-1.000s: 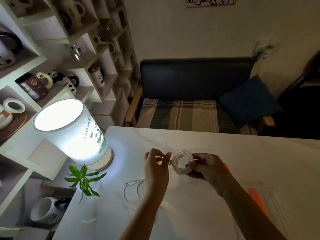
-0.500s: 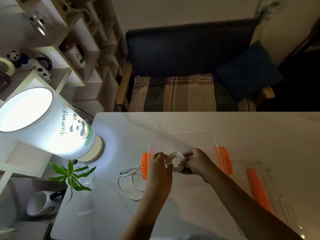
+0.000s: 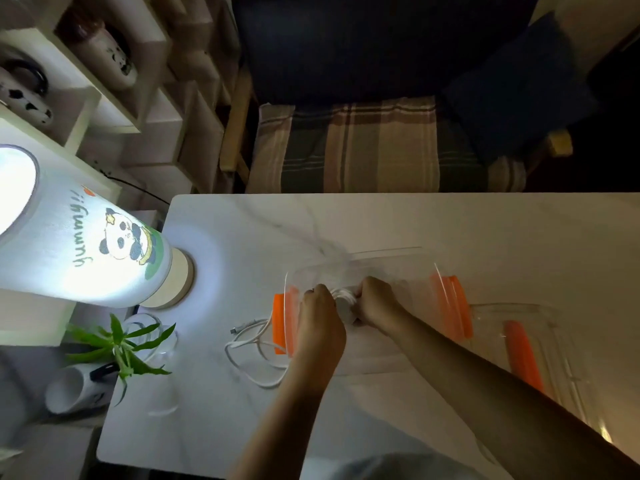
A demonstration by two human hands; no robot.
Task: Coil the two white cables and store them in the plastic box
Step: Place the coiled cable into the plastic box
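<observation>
A clear plastic box (image 3: pixel 388 252) with orange latches stands on the white table (image 3: pixel 519 237). Over its left part, my left hand (image 3: pixel 320 322) and my right hand (image 3: pixel 375 301) together pinch a small coiled white cable (image 3: pixel 343 296); only a little of the coil shows between the fingers. A second white cable (image 3: pixel 254 351) lies loose in loops on the table, left of the box, with its plug end pointing left.
A lit panda lamp (image 3: pixel 86 251) stands at the table's left end, with a small green plant (image 3: pixel 121 348) in a glass in front of it. The box's clear lid (image 3: pixel 540 344) with an orange latch lies to the right. Shelves with mugs and a bench lie beyond.
The view has tilted down, bringing the box fully into sight. Both hands have lowered the coiled cable from above the table down over the box's left part.
</observation>
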